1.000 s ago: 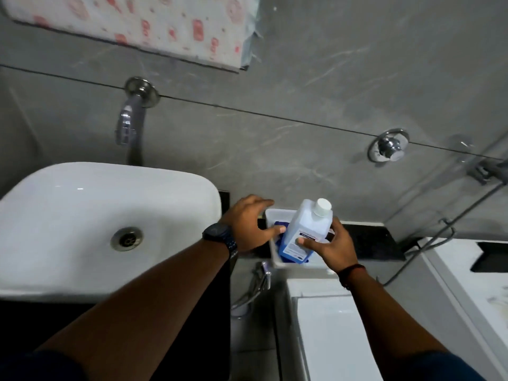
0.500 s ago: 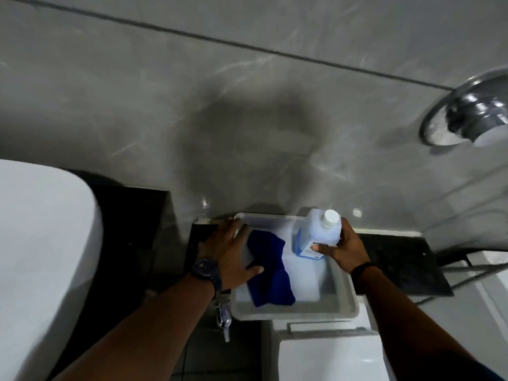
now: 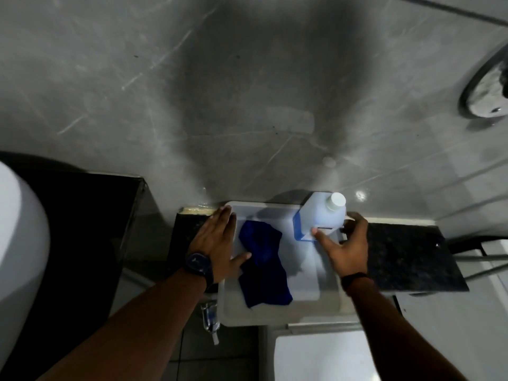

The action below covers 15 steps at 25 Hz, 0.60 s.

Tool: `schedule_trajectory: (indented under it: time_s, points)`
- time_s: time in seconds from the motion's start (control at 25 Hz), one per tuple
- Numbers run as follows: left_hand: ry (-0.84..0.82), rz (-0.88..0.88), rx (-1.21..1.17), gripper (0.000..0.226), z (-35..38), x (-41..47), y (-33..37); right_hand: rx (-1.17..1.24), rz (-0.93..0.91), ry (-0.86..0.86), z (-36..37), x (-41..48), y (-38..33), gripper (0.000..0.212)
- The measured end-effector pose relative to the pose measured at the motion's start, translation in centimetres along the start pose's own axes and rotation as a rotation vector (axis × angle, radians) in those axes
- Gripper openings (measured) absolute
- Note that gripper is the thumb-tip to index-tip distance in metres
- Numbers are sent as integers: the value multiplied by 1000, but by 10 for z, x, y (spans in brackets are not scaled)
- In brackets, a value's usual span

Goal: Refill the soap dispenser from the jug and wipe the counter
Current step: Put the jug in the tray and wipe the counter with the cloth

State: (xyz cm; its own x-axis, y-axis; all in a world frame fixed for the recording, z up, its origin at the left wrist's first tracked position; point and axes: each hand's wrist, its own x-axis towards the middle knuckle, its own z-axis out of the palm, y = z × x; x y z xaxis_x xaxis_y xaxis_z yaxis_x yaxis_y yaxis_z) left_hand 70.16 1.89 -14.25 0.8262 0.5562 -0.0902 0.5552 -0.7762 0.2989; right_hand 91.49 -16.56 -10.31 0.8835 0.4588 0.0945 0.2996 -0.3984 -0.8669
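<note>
A white plastic jug [image 3: 320, 217] with a white cap and blue label stands at the far right corner of a white tray [image 3: 277, 314]. My right hand [image 3: 345, 246] wraps around the jug's right side, thumb on its label. A crumpled blue cloth [image 3: 262, 266] lies in the tray's left half. My left hand [image 3: 217, 240] lies flat on the tray's left rim, fingers spread, thumb touching the cloth. No soap dispenser is in view.
The tray rests on a dark speckled ledge [image 3: 406, 257] against a grey tiled wall. A white basin [image 3: 19, 248] bulges in at the left. A white toilet cistern lid [image 3: 324, 356] sits below the tray; a chrome wall fitting [image 3: 486, 86] shows at upper right.
The camera has closed in on the tray. The jug went from lifted above the tray to standing in its far right corner. My left hand settled on the tray's left rim.
</note>
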Motion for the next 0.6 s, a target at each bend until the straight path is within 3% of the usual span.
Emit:
schedule_trajectory:
  time_s: [0.08,0.12,0.16,0.24,0.32,0.48,0.6]
  points:
    - [24,-15,2,93,-1,-1,-1,-110,-104,201,23,-36,-4,44]
    - [27,-14,-4,92,-2,-1,-1,-162,-143,155,38,-50,-7,40]
    - [32,-9,-8,90,-2,0,-1,-249,-157,12,53,-60,-10,40]
    - [56,4,-12,87,-5,0,-2,-541,-180,-371,82,-68,-6,59]
    - [66,18,-6,82,-8,1,-3,-756,-224,-555,103,-66,1,69]
    - [26,62,-1,77,-25,-1,-6,-664,-177,-512,114,-62,-1,46]
    - [73,78,-63,74,-50,-19,-6,-571,-165,-391,102,-66,-24,44]
